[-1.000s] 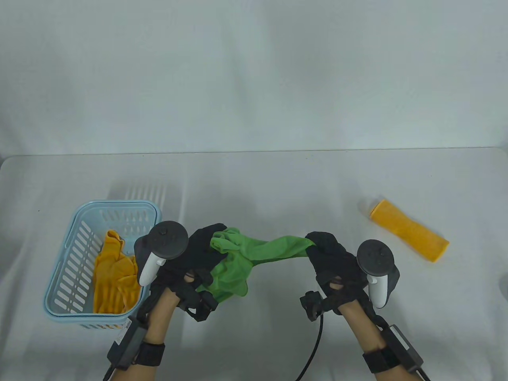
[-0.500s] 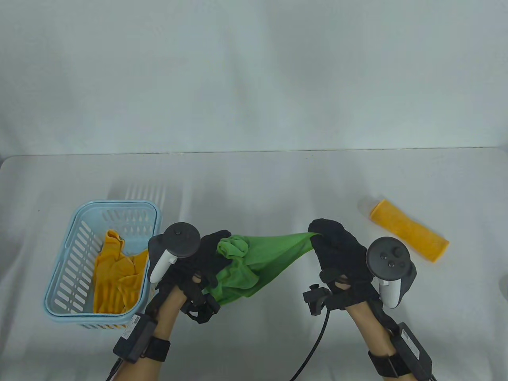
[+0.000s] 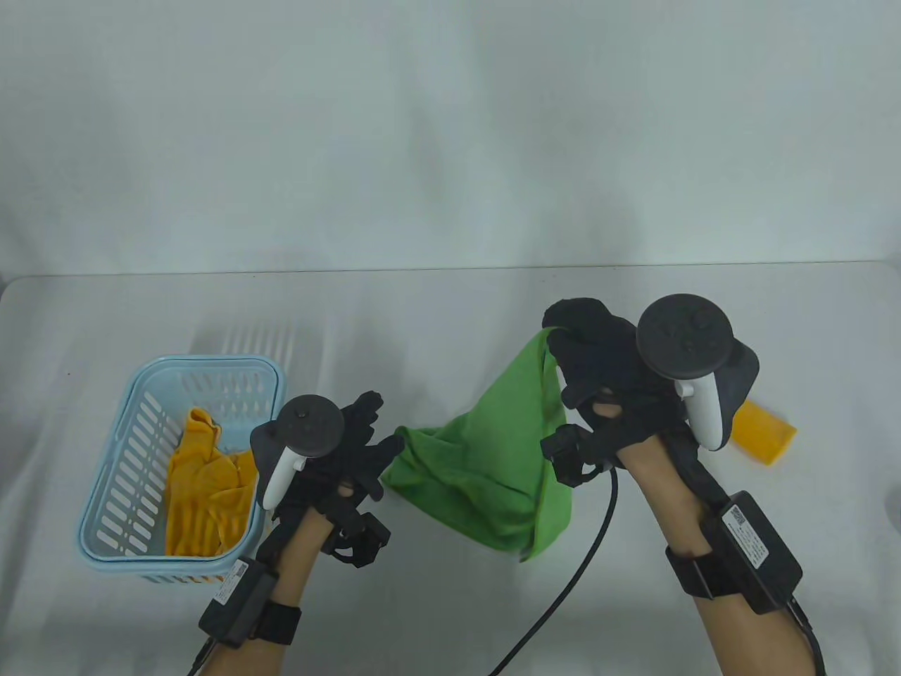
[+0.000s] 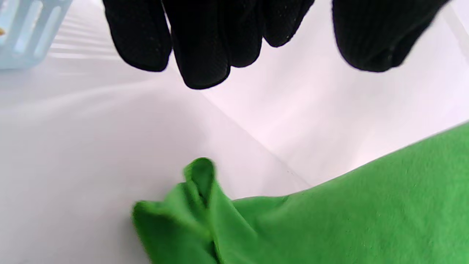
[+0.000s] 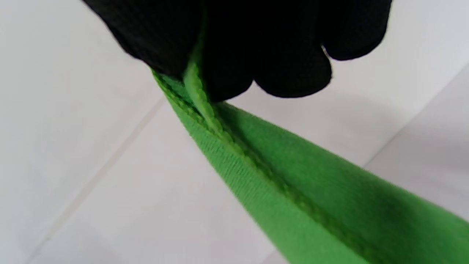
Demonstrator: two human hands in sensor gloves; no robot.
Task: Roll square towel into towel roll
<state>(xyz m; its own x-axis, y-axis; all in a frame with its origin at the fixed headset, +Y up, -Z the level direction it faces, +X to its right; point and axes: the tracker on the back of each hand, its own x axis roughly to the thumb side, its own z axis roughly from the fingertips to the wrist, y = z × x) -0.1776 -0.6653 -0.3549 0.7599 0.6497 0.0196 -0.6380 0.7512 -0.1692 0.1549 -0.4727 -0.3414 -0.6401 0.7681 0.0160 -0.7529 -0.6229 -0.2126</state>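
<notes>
bare white lab table [image 3: 450, 310]

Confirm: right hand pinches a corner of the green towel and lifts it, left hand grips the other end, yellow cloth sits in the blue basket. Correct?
Not quite. The left hand grips nothing: in the left wrist view its fingers hang apart from the green towel. The right hand does pinch and lift a corner, and the yellow cloth sits in the blue basket.

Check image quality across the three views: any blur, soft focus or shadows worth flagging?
Table view: even light, sharp, soft shadow of the basket slats on the table. Left wrist view: left hand fingertips and the green towel near fold are soft and blurred. Right wrist view: right hand is blurred at its edges, while the towel's hem stitching is fairly crisp.
</notes>
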